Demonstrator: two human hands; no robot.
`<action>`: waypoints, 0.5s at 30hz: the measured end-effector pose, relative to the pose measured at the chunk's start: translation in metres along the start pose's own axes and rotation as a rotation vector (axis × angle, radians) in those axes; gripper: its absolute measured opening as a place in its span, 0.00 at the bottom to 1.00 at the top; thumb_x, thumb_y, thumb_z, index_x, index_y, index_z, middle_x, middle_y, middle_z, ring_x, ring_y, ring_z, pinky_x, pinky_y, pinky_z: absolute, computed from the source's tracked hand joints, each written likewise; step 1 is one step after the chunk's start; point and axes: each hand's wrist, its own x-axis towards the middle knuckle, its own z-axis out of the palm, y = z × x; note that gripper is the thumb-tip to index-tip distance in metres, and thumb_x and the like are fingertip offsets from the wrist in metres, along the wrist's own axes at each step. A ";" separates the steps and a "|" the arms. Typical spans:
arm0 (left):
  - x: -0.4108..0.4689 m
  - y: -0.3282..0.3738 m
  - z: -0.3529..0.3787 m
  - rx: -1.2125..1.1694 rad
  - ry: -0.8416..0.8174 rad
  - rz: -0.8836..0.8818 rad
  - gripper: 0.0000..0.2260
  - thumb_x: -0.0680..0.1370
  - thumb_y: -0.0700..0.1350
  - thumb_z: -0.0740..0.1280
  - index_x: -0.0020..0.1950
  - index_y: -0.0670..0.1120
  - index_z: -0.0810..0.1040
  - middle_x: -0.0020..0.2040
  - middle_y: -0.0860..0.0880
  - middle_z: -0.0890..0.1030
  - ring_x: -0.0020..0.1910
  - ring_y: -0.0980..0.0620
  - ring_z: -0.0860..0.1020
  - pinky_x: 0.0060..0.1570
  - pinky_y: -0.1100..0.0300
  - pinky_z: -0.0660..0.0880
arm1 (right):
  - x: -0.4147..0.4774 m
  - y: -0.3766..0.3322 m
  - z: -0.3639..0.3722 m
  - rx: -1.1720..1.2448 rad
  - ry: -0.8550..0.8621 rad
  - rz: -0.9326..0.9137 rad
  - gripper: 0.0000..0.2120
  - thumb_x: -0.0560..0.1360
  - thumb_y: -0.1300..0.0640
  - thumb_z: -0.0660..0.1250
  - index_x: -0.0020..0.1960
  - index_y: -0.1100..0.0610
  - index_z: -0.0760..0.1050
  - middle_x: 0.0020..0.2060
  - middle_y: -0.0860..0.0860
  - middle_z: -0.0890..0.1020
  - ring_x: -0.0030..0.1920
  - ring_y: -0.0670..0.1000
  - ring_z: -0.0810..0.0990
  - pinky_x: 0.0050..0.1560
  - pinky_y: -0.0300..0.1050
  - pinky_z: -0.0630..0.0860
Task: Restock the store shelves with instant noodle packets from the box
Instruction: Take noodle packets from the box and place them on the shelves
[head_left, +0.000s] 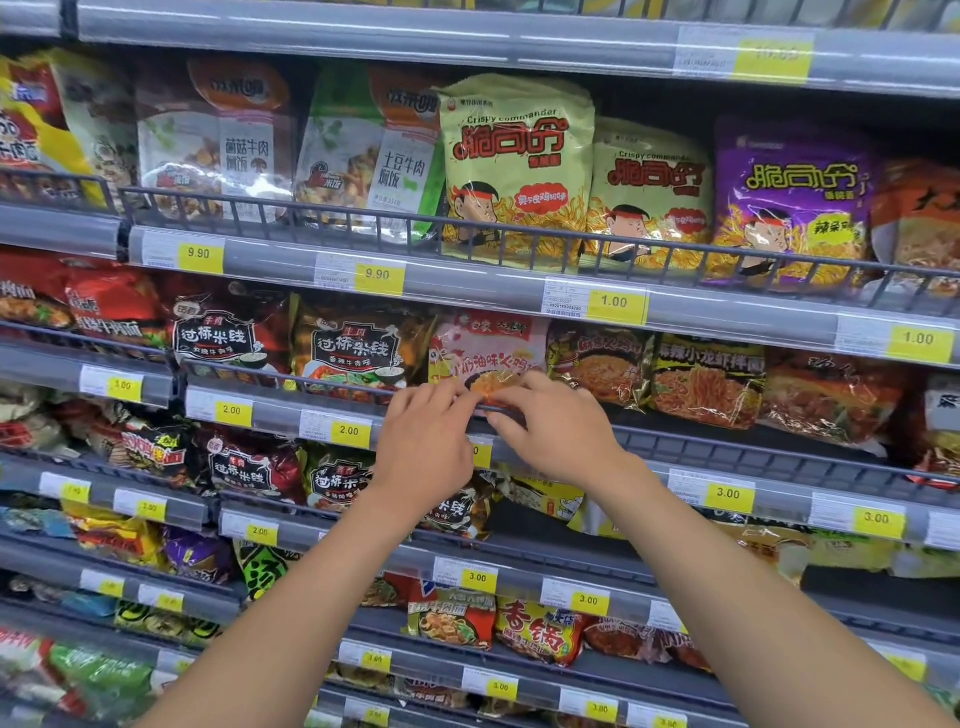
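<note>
A pink-and-red instant noodle packet (485, 353) stands on the third shelf from the top, behind the wire rail (311, 382). My left hand (423, 441) and my right hand (550, 426) both reach up to its lower edge, fingers curled and pinching the packet's bottom at the rail. Dark noodle packets (358, 348) stand to its left and gold-black ones (706, 379) to its right. The box is out of view.
Shelves run across the whole view, with yellow price tags (615, 304) on grey strips. Snack bags (514, 161) fill the shelf above. A bare stretch of shelf (727, 441) lies low to the right of my hands. More packets (535, 629) lie on lower shelves.
</note>
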 end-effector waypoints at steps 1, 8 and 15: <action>0.000 0.001 0.000 0.009 -0.009 0.000 0.24 0.73 0.45 0.65 0.69 0.50 0.75 0.62 0.52 0.78 0.62 0.49 0.75 0.65 0.52 0.68 | 0.000 -0.001 0.000 -0.014 -0.029 -0.009 0.22 0.80 0.37 0.54 0.70 0.42 0.72 0.59 0.45 0.75 0.60 0.52 0.77 0.57 0.56 0.72; 0.002 0.006 -0.001 -0.014 -0.007 -0.025 0.23 0.73 0.45 0.64 0.69 0.48 0.75 0.61 0.50 0.78 0.63 0.48 0.74 0.67 0.51 0.67 | -0.003 0.000 0.000 0.000 -0.047 0.004 0.21 0.79 0.37 0.55 0.69 0.42 0.71 0.59 0.45 0.77 0.61 0.54 0.74 0.61 0.57 0.68; -0.009 0.016 0.004 -0.037 -0.009 -0.059 0.26 0.75 0.47 0.63 0.74 0.51 0.67 0.74 0.50 0.68 0.77 0.47 0.61 0.75 0.39 0.58 | -0.019 0.004 0.002 0.051 0.078 0.020 0.20 0.79 0.41 0.59 0.69 0.43 0.72 0.60 0.44 0.75 0.62 0.51 0.71 0.62 0.54 0.68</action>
